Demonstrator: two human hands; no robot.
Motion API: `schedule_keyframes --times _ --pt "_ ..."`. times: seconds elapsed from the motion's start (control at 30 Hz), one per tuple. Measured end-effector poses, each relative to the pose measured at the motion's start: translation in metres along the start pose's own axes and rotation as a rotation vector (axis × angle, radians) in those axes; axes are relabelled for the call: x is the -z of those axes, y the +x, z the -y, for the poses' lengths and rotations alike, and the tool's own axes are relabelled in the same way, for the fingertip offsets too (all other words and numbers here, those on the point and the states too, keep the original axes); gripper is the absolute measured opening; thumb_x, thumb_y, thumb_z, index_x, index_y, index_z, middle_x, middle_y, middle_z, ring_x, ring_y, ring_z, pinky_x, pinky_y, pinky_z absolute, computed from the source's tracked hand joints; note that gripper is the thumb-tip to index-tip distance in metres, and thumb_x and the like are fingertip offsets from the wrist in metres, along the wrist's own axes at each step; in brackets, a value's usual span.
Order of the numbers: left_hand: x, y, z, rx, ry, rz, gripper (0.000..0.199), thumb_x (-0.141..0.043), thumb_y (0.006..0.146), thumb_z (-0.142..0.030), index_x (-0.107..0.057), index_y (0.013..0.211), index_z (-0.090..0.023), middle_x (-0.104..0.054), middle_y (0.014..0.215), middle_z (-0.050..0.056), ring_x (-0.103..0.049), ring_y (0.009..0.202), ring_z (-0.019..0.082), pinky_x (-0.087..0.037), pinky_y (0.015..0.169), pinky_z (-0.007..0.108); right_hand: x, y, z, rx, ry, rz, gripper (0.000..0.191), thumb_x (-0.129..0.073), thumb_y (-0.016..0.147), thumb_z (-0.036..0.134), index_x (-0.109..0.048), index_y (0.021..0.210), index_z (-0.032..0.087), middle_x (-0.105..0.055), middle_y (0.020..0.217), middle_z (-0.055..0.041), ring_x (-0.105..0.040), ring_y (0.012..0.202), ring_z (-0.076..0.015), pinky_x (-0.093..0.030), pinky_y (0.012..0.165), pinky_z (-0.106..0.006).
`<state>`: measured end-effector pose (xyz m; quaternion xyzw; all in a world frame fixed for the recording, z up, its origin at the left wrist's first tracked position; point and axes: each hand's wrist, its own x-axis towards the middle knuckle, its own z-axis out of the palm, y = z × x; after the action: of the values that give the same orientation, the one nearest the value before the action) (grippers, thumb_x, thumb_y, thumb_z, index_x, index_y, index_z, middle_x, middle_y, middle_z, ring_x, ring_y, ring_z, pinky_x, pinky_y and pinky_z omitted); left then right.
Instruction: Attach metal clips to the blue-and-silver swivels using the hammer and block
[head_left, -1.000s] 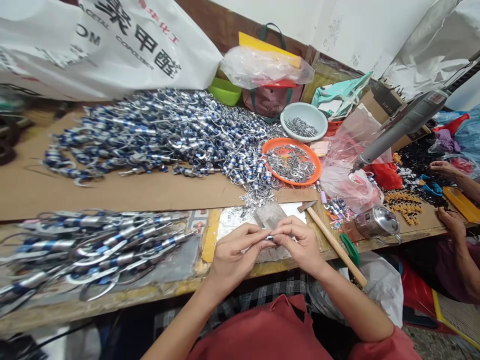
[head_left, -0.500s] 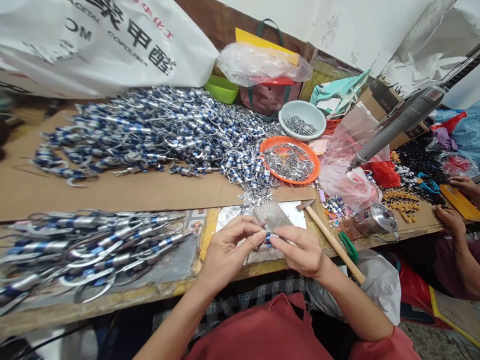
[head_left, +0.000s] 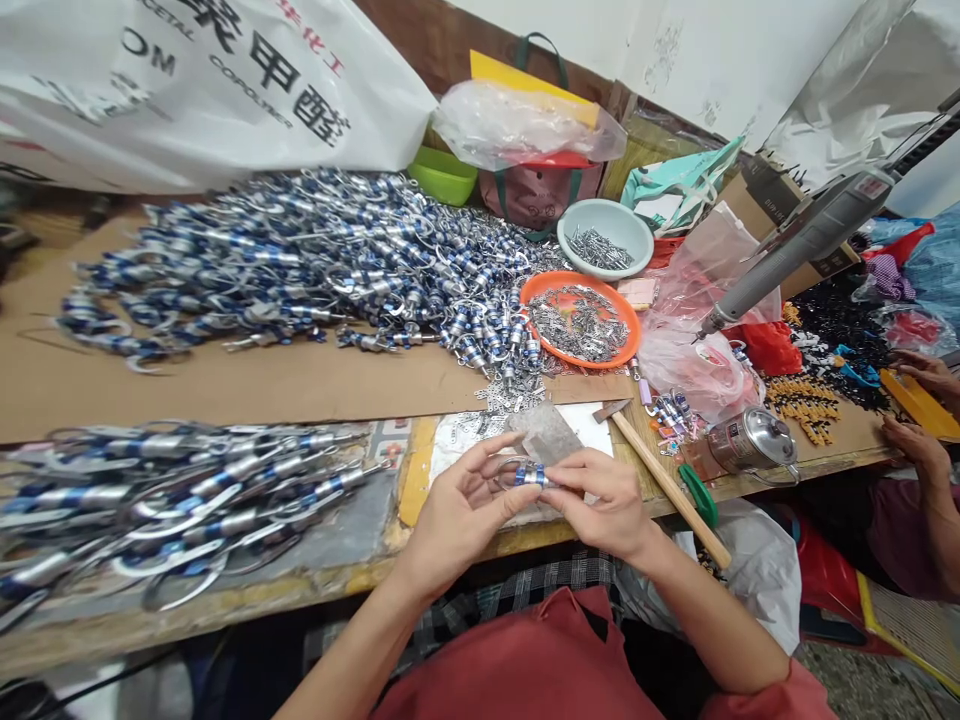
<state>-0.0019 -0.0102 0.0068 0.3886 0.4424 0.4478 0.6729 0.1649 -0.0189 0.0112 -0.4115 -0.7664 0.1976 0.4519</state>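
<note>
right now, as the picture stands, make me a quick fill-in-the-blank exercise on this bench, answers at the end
1. The left hand and the right hand hold a small piece coloured silver and ____.
2. The hammer lies nearer the person's ____ hand than the other.
3. The round tray of flat metal parts has a rim coloured ____.

Missing words: blue; right; orange.

The right hand [head_left: 609, 502] hides one end of the blue-and-silver piece [head_left: 531, 474]; the white sack [head_left: 225, 140] runs out of view, and the marking [head_left: 729, 437] on the steel cup [head_left: 759, 436] is too small to read.
</note>
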Motion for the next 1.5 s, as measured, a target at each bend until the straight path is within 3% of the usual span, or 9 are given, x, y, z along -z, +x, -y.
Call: schedule_keyframes --times 0.1,0.2,0.3,0.4,0.67,0.8,1.03,1.2,1.5 --pt "0.002 0.005 0.003 -0.004 -0.010 0.018 0.071 -0.073 0.063 -0.029 -0.042 0.125 -0.018 -0.066 0.084 0.001 -0.062 0.082 0.015 -0.050 0.079 0.028 0.005 0.016 -0.015 -0.083 0.020 0.108 0.008 -0.065 0.076 0.021 -0.071 0.078 0.016 -0.068 0.072 -0.0041 -0.063 0.064 -0.0121 -0.052 0.059 -0.021" --pt "0.005 0.013 0.007 0.009 -0.023 0.040 0.078 -0.072 0.063 -0.029 -0.034 0.130 -0.018 -0.063 0.078 -0.001 -0.062 0.078 0.015 -0.051 0.077 0.029 0.007 0.048 -0.051 -0.058 -0.163 0.073 0.013 -0.057 0.081 0.014 -0.070 0.083 0.018 -0.070 0.082 -0.0036 -0.064 0.078 -0.0132 -0.051 0.074 -0.025" --pt "0.008 0.020 0.008 0.058 -0.028 0.100 0.081 -0.072 0.063 -0.026 -0.031 0.132 -0.020 -0.060 0.076 -0.002 -0.062 0.078 0.015 -0.051 0.074 0.029 0.001 0.079 -0.090 0.027 -0.484 0.353 0.028 -0.047 0.082 0.003 -0.068 0.094 0.017 -0.067 0.099 -0.0066 -0.061 0.091 -0.0146 -0.047 0.080 -0.027" --pt "0.009 0.022 0.004 0.104 -0.033 0.157 0.082 -0.072 0.062 -0.023 -0.031 0.132 -0.021 -0.057 0.074 -0.003 -0.062 0.076 0.016 -0.052 0.072 0.031 -0.008 0.095 -0.107 0.094 -0.547 0.554 0.024 -0.052 0.079 0.002 -0.069 0.089 0.017 -0.067 0.093 -0.0062 -0.060 0.087 -0.0159 -0.045 0.076 -0.026" --pt "0.009 0.028 -0.001 0.154 -0.043 0.275 0.092 -0.072 0.061 -0.021 -0.019 0.136 -0.019 -0.060 0.070 -0.002 -0.064 0.069 0.018 -0.052 0.069 0.034 -0.003 0.092 -0.111 0.052 -0.583 0.510 0.029 -0.050 0.075 -0.002 -0.065 0.094 0.014 -0.063 0.090 -0.0093 -0.057 0.083 -0.0186 -0.043 0.072 -0.028" --pt "0.013 0.035 0.002 0.156 -0.028 0.245 0.095 -0.074 0.057 -0.017 -0.022 0.136 -0.018 -0.058 0.066 -0.005 -0.060 0.060 0.012 -0.050 0.061 0.026 0.012 0.086 -0.101 -0.053 -0.562 0.344 0.021 -0.049 0.083 0.007 -0.065 0.095 0.012 -0.065 0.093 -0.0097 -0.060 0.085 -0.0170 -0.047 0.073 -0.027" --pt "0.015 0.037 0.005 0.146 -0.054 0.255 0.097 -0.075 0.057 -0.017 -0.020 0.137 -0.020 -0.057 0.067 -0.004 -0.058 0.060 0.012 -0.051 0.061 0.029 0.018 0.036 -0.040 -0.122 -0.084 0.268 0.011 -0.060 0.079 0.019 -0.071 0.084 0.018 -0.069 0.073 -0.0011 -0.063 0.065 -0.0119 -0.048 0.060 -0.020" --pt "0.012 0.035 0.005 0.149 -0.082 0.234 0.095 -0.074 0.057 -0.015 -0.023 0.136 -0.019 -0.056 0.066 -0.005 -0.057 0.062 0.011 -0.051 0.062 0.027 0.006 0.018 -0.021 0.068 -0.404 0.277 0.026 -0.047 0.085 0.011 -0.060 0.108 0.014 -0.065 0.081 -0.0069 -0.058 0.072 -0.0158 -0.046 0.063 -0.026" --pt "0.010 0.034 0.002 0.147 -0.087 0.231 0.090 -0.072 0.058 -0.015 -0.026 0.135 -0.017 -0.058 0.064 -0.006 -0.057 0.059 0.010 -0.051 0.060 0.026 -0.001 0.021 -0.008 0.148 -0.825 0.446 0.018 -0.046 0.079 0.006 -0.061 0.081 0.016 -0.058 0.075 -0.0056 -0.051 0.065 -0.0171 -0.035 0.058 -0.028"
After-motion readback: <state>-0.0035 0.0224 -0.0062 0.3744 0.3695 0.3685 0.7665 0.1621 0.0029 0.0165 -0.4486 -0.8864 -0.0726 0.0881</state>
